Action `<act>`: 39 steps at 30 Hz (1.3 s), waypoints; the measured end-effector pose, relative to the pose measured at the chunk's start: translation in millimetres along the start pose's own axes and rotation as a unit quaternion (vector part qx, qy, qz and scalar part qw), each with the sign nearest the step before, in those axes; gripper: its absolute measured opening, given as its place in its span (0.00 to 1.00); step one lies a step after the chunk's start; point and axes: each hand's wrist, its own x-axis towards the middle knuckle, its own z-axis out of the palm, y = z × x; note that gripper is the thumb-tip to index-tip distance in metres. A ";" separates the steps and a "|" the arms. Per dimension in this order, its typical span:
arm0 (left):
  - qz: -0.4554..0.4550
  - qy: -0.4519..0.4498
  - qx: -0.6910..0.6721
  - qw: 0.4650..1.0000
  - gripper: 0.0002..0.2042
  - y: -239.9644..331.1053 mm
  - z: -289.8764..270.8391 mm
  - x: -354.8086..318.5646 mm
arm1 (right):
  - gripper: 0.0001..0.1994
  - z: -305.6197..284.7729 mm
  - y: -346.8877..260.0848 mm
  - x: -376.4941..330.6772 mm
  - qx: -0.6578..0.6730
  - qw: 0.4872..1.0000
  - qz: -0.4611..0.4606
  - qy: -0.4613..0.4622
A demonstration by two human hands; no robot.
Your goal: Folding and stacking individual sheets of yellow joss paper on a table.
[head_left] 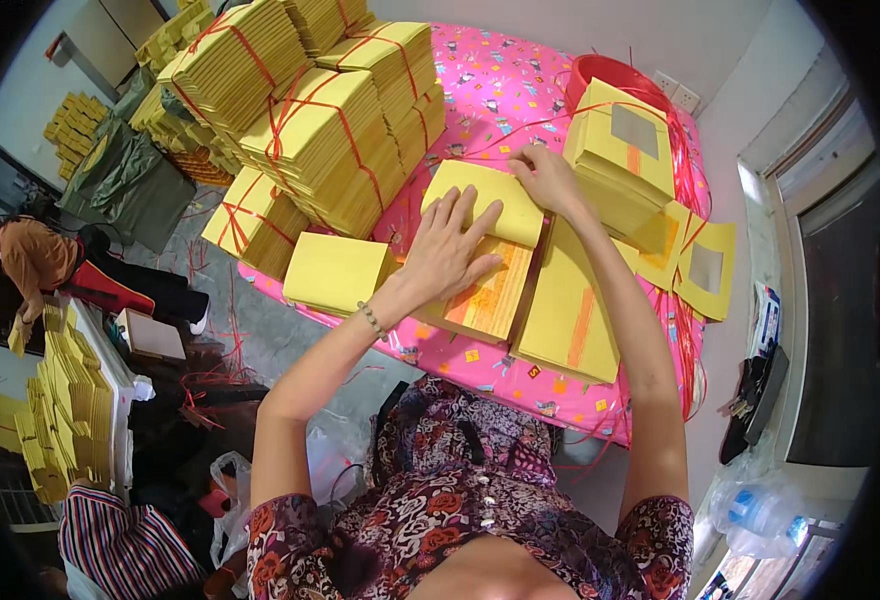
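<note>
Pink tablecloth bears yellow paper stack, long axis running away from person, under left hand

**Both hands spread flat, arms reaching forward**

The left hand lies palm down, fingers splayed and pointing far. The right hand sits farther out, fingers curled leftward. Both forearms are bare; a beaded bracelet circles the left wrist.

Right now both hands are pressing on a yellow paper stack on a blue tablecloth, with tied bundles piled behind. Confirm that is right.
Not quite: the tablecloth is pink, not blue, as the head view shows. The left hand and right hand do press on the yellow paper stack, with tied bundles piled behind.
</note>
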 end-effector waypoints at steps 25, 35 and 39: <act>0.005 -0.016 -0.009 1.000 0.35 -3.5 6.2 5.5 | 0.14 11.4 3.7 44.5 0.037 0.981 -0.022 -0.191; 0.020 -0.017 -0.014 1.000 0.35 -2.4 1.2 5.9 | 0.13 11.4 12.5 58.9 0.110 0.968 0.003 -0.227; 0.019 -0.022 -0.018 0.999 0.33 -2.8 -0.8 6.1 | 0.13 7.7 7.2 59.3 0.102 0.964 -0.001 -0.247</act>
